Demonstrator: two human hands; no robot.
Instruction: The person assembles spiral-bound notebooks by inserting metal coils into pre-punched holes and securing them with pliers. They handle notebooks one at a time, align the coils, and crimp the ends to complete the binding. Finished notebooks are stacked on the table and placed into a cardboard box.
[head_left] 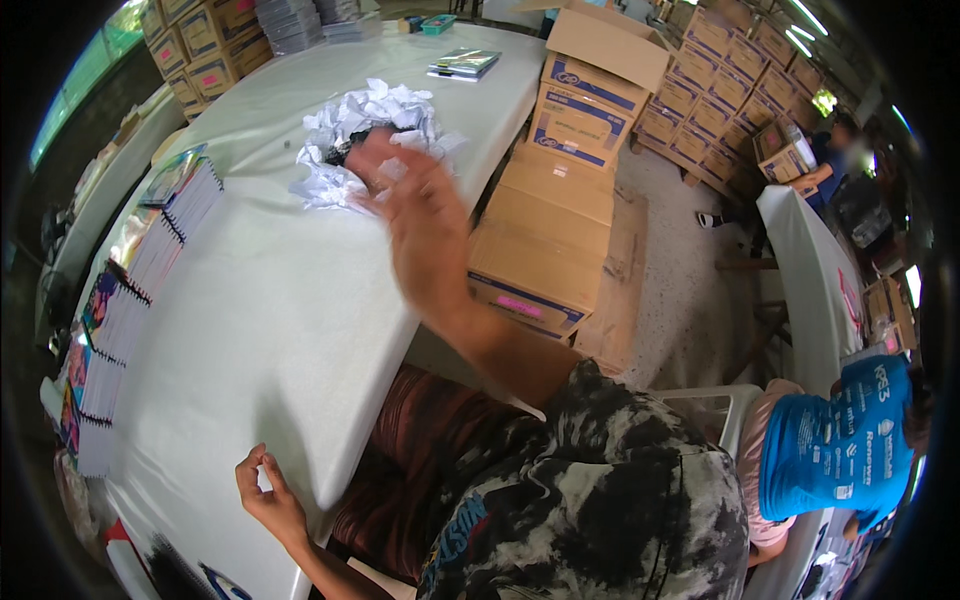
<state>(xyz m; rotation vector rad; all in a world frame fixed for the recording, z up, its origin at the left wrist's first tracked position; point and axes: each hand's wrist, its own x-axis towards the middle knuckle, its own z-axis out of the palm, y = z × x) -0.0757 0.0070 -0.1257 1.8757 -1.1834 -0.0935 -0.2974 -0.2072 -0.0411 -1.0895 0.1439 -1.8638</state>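
Observation:
My right hand point(425, 215) is raised over the far part of the table, smeared by motion. Beside its fingers is a small white scrap point(393, 168); whether the hand holds it I cannot make out. Just beyond lies a heap of crumpled white paper or film point(345, 187), with something dark in its middle, partly hidden by the hand. My left hand point(272, 500) hovers over the table's near edge, fingers loosely curled, thumb apart from them, nothing in it. A row of spiral-bound notebooks point(145, 265) stands along the left side of the white-covered table point(250, 330).
Closed cardboard cartons point(545, 215) stand on a pallet right of the table, an open carton point(600, 60) behind them. Thin booklets point(465, 64) and a green tray point(438, 24) lie at the far end. A person in a blue shirt point(835, 440) sits at right; another carries a box.

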